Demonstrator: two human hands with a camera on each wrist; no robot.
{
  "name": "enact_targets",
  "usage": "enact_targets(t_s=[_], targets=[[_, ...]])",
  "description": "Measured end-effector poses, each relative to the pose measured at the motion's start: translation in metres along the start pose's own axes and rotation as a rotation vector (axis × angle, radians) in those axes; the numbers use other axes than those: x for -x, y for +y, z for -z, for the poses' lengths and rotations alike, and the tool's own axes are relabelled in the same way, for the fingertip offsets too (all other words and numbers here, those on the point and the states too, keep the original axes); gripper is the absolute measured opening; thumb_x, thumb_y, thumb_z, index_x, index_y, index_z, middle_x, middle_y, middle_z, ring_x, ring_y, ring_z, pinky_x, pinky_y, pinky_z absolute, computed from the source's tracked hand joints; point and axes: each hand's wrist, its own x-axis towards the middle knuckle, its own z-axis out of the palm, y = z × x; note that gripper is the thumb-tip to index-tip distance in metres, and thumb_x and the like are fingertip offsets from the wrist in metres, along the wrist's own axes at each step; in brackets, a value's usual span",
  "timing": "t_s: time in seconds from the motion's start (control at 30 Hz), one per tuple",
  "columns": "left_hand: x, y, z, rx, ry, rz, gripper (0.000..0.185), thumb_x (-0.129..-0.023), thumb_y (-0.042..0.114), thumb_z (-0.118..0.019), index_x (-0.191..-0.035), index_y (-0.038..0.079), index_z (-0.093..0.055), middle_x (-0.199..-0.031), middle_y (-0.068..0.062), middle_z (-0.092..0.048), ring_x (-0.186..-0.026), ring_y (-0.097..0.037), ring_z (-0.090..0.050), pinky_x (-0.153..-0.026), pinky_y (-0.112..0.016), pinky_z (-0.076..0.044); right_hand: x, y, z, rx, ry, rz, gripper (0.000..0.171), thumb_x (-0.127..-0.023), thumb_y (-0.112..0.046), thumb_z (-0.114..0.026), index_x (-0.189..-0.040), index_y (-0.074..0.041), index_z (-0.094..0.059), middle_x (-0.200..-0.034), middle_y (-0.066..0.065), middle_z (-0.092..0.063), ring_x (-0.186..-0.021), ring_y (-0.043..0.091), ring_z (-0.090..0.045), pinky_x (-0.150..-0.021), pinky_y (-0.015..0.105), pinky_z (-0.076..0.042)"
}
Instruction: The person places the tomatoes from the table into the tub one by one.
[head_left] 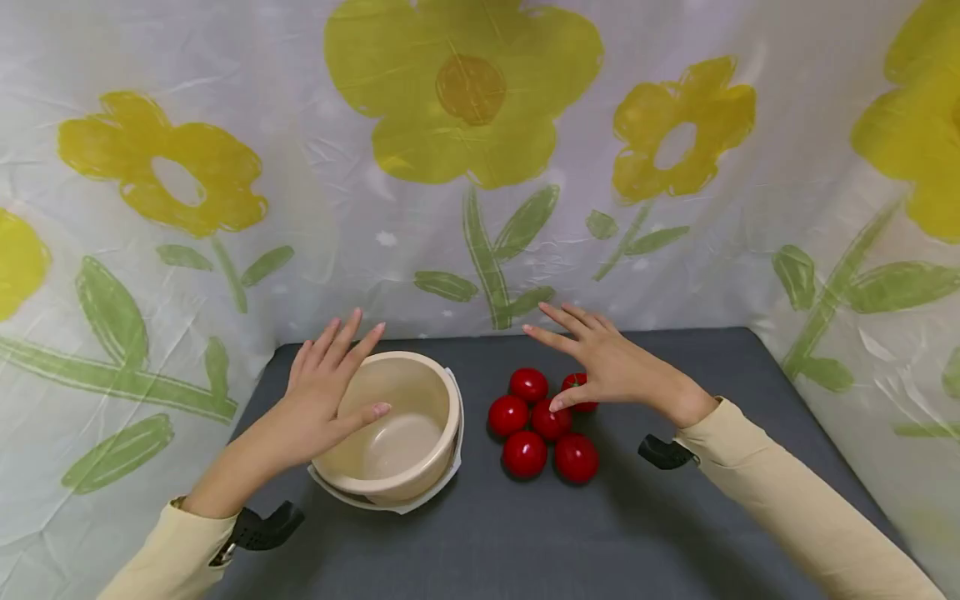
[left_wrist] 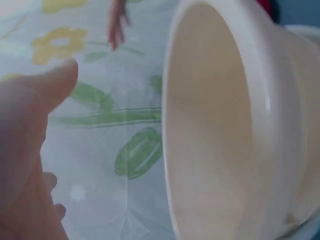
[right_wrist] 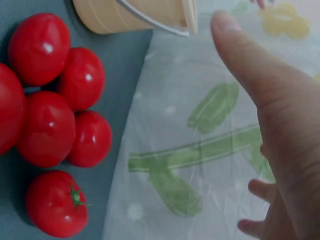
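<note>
Left hand hovers flat-fingered over the bowl's rim, holding nothing; right hand, fingers spread and empty, hangs above six tomatoes on the counter.

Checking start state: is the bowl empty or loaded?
Empty. The bowl shows a bare inner floor in head view; all six tomatoes sit on the table beside it.

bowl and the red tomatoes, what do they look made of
Bowl: probably plastic, smooth cream surface with a soft sheen and a thick moulded rim. Tomatoes: glossy red skins with sharp highlights, one with a green stem; real or plastic, the look leaves it open.
</note>
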Motion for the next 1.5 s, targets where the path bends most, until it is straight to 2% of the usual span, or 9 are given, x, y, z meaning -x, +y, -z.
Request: enact_targets(t_s=[0.27,0.37,0.5,0.63,0.77,0.97,1.17,1.33,1.5], targets=[[0.042,0.002,0.007,0.372,0.219,0.208,0.087,-0.094,0.019,-0.067,-0.158,0.036,-0.010,-0.168,-0.007,-0.008,-0.152,-0.045,-0.009,-0.108,-0.076,-0.018,-0.001,0.020,-0.006,-0.219,0.030,0.008,0.107,-0.072,-0.056,-0.081,-0.157,-0.031,-0.022,-0.166,0.009,-0.018,-0.149,0.037,-0.024,-0.110,0.061,-0.041],[0.056,0.004,0.003,0.465,0.287,0.340,0.078,-0.097,0.017,-0.063,-0.158,0.030,-0.016,-0.164,-0.008,-0.022,-0.148,-0.034,-0.026,-0.119,-0.041,-0.034,-0.001,0.032,-0.012,-0.312,0.040,-0.047,0.106,-0.071,-0.049,-0.085,-0.156,-0.031,-0.026,-0.164,0.009,-0.023,-0.149,0.037,-0.026,-0.109,0.063,-0.039],[0.081,0.002,-0.012,0.608,0.329,0.557,0.068,-0.100,0.019,-0.059,-0.155,0.010,-0.020,-0.141,0.001,-0.038,-0.123,0.000,-0.044,-0.088,0.000,-0.038,-0.003,0.050,-0.027,-0.389,0.045,-0.107,0.101,-0.072,-0.045,-0.086,-0.155,-0.031,-0.030,-0.162,0.008,-0.028,-0.149,0.035,-0.027,-0.110,0.064,-0.037],[0.104,-0.004,-0.029,0.889,0.286,0.764,0.063,-0.101,0.025,-0.056,-0.150,0.011,-0.019,-0.128,0.004,-0.034,-0.104,0.009,-0.049,-0.084,-0.005,-0.046,-0.002,0.065,-0.044,-0.440,0.051,-0.159,0.097,-0.073,-0.041,-0.086,-0.154,-0.031,-0.033,-0.161,0.007,-0.032,-0.148,0.033,-0.029,-0.111,0.063,-0.037],[0.111,-0.006,-0.047,1.120,0.274,0.888,0.050,-0.102,0.026,-0.055,-0.140,0.021,-0.024,-0.123,0.002,-0.037,-0.102,0.005,-0.053,-0.088,-0.012,-0.052,0.003,0.076,-0.062,-0.509,0.049,-0.199,0.095,-0.074,-0.034,-0.087,-0.153,-0.026,-0.035,-0.159,0.010,-0.034,-0.146,0.035,-0.032,-0.109,0.065,-0.038],[0.109,0.002,-0.064,1.171,0.272,0.973,0.067,-0.104,0.026,-0.050,-0.152,0.004,-0.009,-0.126,0.001,-0.035,-0.105,0.007,-0.050,-0.090,-0.014,-0.053,0.011,0.083,-0.088,-0.576,0.042,-0.217,0.093,-0.074,-0.036,-0.087,-0.152,-0.025,-0.039,-0.155,0.010,-0.039,-0.140,0.034,-0.039,-0.106,0.063,-0.043],[0.111,0.011,-0.069,1.182,0.396,1.017,0.033,-0.102,0.025,-0.053,-0.127,0.020,-0.032,-0.112,0.008,-0.046,-0.094,0.005,-0.056,-0.082,-0.015,-0.054,0.022,0.082,-0.102,-0.587,0.035,-0.257,0.090,-0.075,-0.034,-0.086,-0.151,-0.022,-0.041,-0.151,0.014,-0.043,-0.138,0.038,-0.043,-0.106,0.064,-0.042],[0.108,0.021,-0.070,1.222,0.333,0.974,0.044,-0.103,0.031,-0.051,-0.134,0.004,-0.038,-0.093,0.017,-0.067,-0.090,0.000,-0.068,-0.083,-0.019,-0.059,0.030,0.084,-0.106,-0.550,0.056,-0.261,0.087,-0.076,-0.034,-0.086,-0.150,-0.020,-0.042,-0.147,0.015,-0.047,-0.131,0.038,-0.047,-0.100,0.061,-0.047],[0.106,0.025,-0.070,1.248,0.293,0.938,0.055,-0.104,0.033,-0.048,-0.143,-0.002,-0.032,-0.096,0.017,-0.071,-0.096,-0.003,-0.071,-0.089,-0.023,-0.058,0.033,0.085,-0.107,-0.554,0.058,-0.281,0.086,-0.074,-0.035,-0.087,-0.148,-0.019,-0.045,-0.145,0.014,-0.050,-0.127,0.036,-0.051,-0.096,0.055,-0.050]])
